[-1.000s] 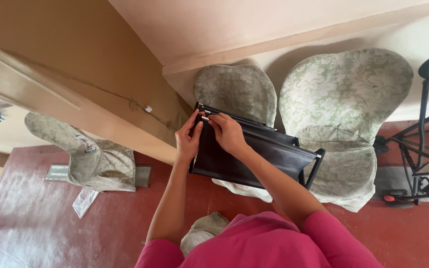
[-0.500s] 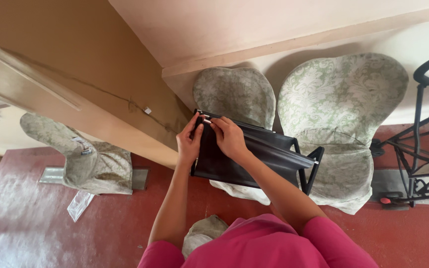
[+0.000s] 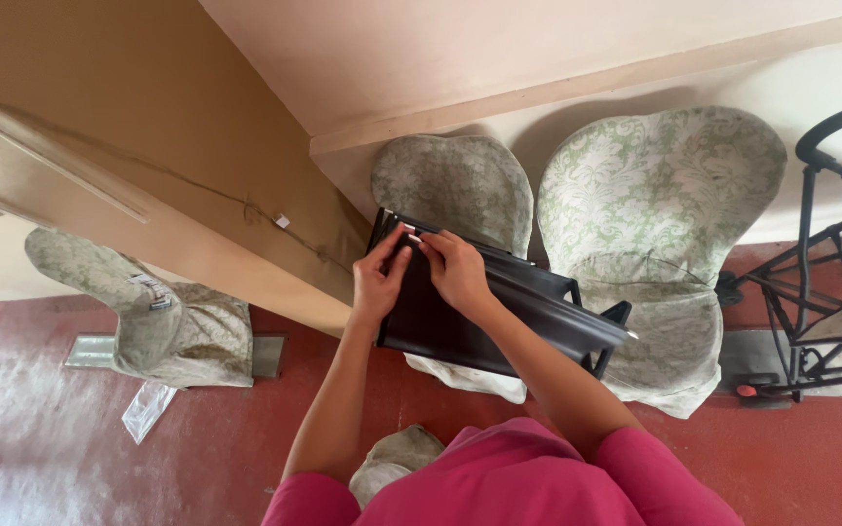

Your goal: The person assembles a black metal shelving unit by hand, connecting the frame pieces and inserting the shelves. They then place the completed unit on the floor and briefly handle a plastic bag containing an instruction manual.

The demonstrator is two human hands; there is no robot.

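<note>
A black box-shaped bag or crate [image 3: 499,321] rests on the seat of a chair in a pale floral cover [image 3: 455,185]. My left hand [image 3: 378,282] and my right hand [image 3: 458,271] meet at its upper left rim, fingers pinched on the edge, fingertips almost touching. Whether they grip a zip or clasp is too small to tell. My pink sleeves fill the bottom of the view.
A second floral-covered chair [image 3: 665,214] stands to the right, a third [image 3: 148,312] to the left. A black metal frame [image 3: 821,282] is at the far right. A wooden door edge [image 3: 70,185] and tan wall are on the left. The floor is red.
Both hands stay at the black bag's upper rim with only small finger shifts. The view has drifted slightly.
</note>
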